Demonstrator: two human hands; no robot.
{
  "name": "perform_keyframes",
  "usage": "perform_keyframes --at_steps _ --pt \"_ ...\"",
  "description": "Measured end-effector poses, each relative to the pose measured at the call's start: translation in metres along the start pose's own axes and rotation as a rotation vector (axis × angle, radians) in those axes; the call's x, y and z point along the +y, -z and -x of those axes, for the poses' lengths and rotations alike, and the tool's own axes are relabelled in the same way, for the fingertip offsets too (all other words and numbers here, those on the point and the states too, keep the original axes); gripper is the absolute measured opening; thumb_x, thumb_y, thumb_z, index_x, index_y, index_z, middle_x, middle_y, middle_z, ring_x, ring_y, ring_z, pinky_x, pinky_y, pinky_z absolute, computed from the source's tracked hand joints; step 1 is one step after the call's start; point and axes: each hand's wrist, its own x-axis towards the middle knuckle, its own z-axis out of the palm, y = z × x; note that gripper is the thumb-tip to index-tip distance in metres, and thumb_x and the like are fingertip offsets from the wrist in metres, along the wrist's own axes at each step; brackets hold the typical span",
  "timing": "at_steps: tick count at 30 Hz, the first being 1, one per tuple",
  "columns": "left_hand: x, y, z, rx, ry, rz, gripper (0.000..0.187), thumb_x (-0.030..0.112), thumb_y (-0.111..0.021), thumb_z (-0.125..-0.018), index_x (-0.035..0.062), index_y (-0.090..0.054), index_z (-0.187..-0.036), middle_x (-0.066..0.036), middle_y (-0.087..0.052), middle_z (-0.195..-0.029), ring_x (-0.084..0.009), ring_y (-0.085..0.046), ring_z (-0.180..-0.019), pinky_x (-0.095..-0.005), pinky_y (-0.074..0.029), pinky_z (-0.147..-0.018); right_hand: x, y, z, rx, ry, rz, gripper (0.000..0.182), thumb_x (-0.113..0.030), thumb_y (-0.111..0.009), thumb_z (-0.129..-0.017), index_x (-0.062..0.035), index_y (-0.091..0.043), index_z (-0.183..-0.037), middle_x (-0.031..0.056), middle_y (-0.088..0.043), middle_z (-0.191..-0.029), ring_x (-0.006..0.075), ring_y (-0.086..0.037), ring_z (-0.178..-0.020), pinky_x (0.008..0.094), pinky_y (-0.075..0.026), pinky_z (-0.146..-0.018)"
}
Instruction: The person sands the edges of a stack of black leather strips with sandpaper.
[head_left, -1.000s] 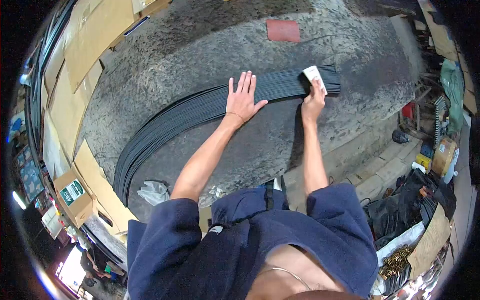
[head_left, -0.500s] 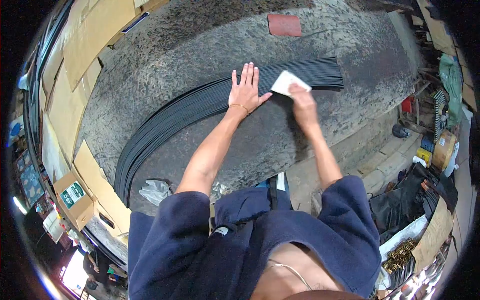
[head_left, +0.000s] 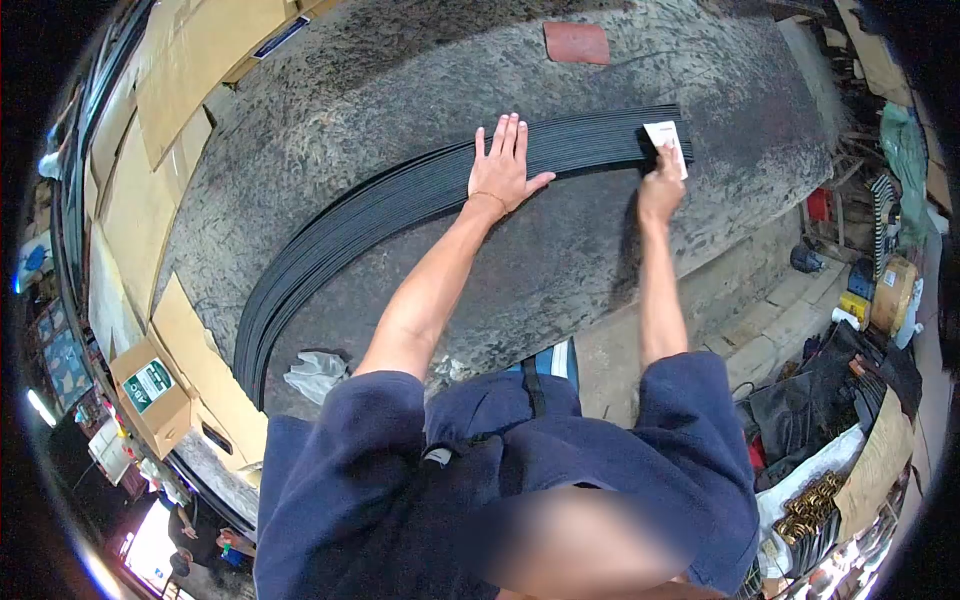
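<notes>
A long curved bundle of thin black strips (head_left: 400,190) lies across the dark, scuffed work surface (head_left: 480,270). My left hand (head_left: 503,170) rests flat on the middle of the bundle, palm down with its fingers spread. Near the right end of the strips, my right hand (head_left: 661,188) grips a white card-like piece (head_left: 664,132), which is over the bundle and partly covers it. The underside of that white piece is hidden.
A reddish flat piece (head_left: 577,44) lies beyond the bundle. A crumpled clear plastic bag (head_left: 317,376) is at the near left, beside cardboard and an open box (head_left: 152,396). Tape rolls (head_left: 893,295) and dark material (head_left: 800,410) sit at the right. Another person (head_left: 195,530) shows at lower left.
My right hand has moved right along the bundle with the white piece, which is now turned more upright in view. My left hand stays spread on the strips.
</notes>
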Motion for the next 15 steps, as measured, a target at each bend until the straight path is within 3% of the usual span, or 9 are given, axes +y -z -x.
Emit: perform_keyframes --at_steps 1,4,7,8,9,11,12,13,15 --pt "-0.001 -0.003 0.0 0.03 -0.013 0.007 0.106 0.077 -0.049 -0.087 -0.0025 -0.03 -0.155 -0.018 -0.026 -0.164 -0.0299 -0.019 -0.154 -0.0599 -0.015 -0.121 -0.024 -0.008 0.009 -0.005 -0.066 0.013 0.036 0.005 -0.051 -0.087 -0.0007 -0.068 -0.119 0.0206 -0.069 -0.118 0.0376 -0.066 -0.113 0.0443 -0.051 -0.099" --pt "-0.01 -0.001 -0.001 -0.051 -0.074 -0.055 0.112 0.079 -0.052 -0.084 -0.0043 -0.029 -0.155 -0.019 -0.025 -0.164 -0.0327 -0.018 -0.154 -0.0599 -0.014 -0.122 -0.071 -0.05 0.084 -0.191 0.432 -0.105 0.035 0.005 -0.053 -0.087 0.0004 -0.068 -0.118 0.0218 -0.068 -0.121 0.0392 -0.064 -0.116 0.0465 -0.051 -0.101" --pt "-0.028 0.02 0.01 -0.06 -0.073 -0.056 0.118 0.08 -0.057 -0.079 -0.0079 -0.03 -0.153 -0.022 -0.023 -0.164 -0.0381 -0.017 -0.154 -0.0605 -0.015 -0.121 -0.045 -0.027 0.06 -0.259 0.495 -0.024 0.038 0.007 -0.053 -0.086 -0.0008 -0.067 -0.12 0.0211 -0.067 -0.126 0.0377 -0.064 -0.118 0.0445 -0.049 -0.105" --pt "-0.035 0.036 0.02 -0.104 -0.005 -0.092 0.121 0.082 -0.055 -0.079 -0.0095 -0.028 -0.153 -0.023 -0.02 -0.165 -0.0413 -0.015 -0.153 -0.0604 -0.012 -0.121 -0.032 -0.015 0.045 -0.228 0.382 0.023 0.04 0.009 -0.051 -0.085 0.0 -0.067 -0.121 0.0207 -0.067 -0.126 0.0368 -0.063 -0.119 0.0433 -0.048 -0.106" --pt "-0.043 0.028 0.031 -0.09 0.058 -0.127 0.119 0.084 -0.049 -0.08 -0.0051 -0.028 -0.155 -0.02 -0.023 -0.165 -0.0363 -0.014 -0.155 -0.0599 -0.01 -0.122 -0.024 -0.01 0.032 -0.135 0.178 -0.002 0.041 0.01 -0.05 -0.084 0.0012 -0.066 -0.121 0.0211 -0.067 -0.126 0.0364 -0.062 -0.121 0.0435 -0.047 -0.107" --pt "-0.053 0.015 0.044 -0.057 0.072 -0.056 0.118 0.085 -0.047 -0.08 -0.0021 -0.027 -0.157 -0.02 -0.024 -0.165 -0.0335 -0.014 -0.155 -0.0595 -0.011 -0.122 -0.021 -0.022 0.024 0.072 0.059 0.047 0.041 0.01 -0.05 -0.083 0.0026 -0.066 -0.121 0.0225 -0.066 -0.126 0.0378 -0.061 -0.122 0.0435 -0.046 -0.108" --pt "-0.055 0.016 0.042 -0.055 0.072 -0.054 0.118 0.085 -0.047 -0.08 -0.0021 -0.027 -0.157 -0.02 -0.024 -0.165 -0.0335 -0.014 -0.155 -0.0595 -0.011 -0.122 -0.035 -0.034 0.034 0.036 -0.112 0.006 0.04 0.009 -0.051 -0.083 0.0028 -0.066 -0.12 0.0226 -0.067 -0.125 0.0386 -0.061 -0.122 0.044 -0.046 -0.108" --pt "-0.054 0.018 0.039 -0.064 0.075 -0.055 0.116 0.085 -0.047 -0.081 -0.0009 -0.027 -0.157 -0.019 -0.024 -0.164 -0.0326 -0.015 -0.155 -0.0594 -0.011 -0.122 -0.06 -0.043 0.049 0.036 0.037 0.015 0.039 0.007 -0.052 -0.083 0.0012 -0.067 -0.119 0.0223 -0.067 -0.124 0.0385 -0.062 -0.119 0.045 -0.046 -0.107" --pt "-0.053 0.024 0.041 -0.082 0.086 -0.055 0.115 0.084 -0.047 -0.081 0.0003 -0.027 -0.157 -0.019 -0.024 -0.164 -0.0316 -0.016 -0.155 -0.0594 -0.011 -0.122 -0.09 -0.054 0.088 -0.206 0.349 -0.165 0.037 0.005 -0.053 -0.085 -0.0009 -0.069 -0.118 0.0208 -0.068 -0.123 0.0378 -0.063 -0.118 0.0451 -0.048 -0.106"
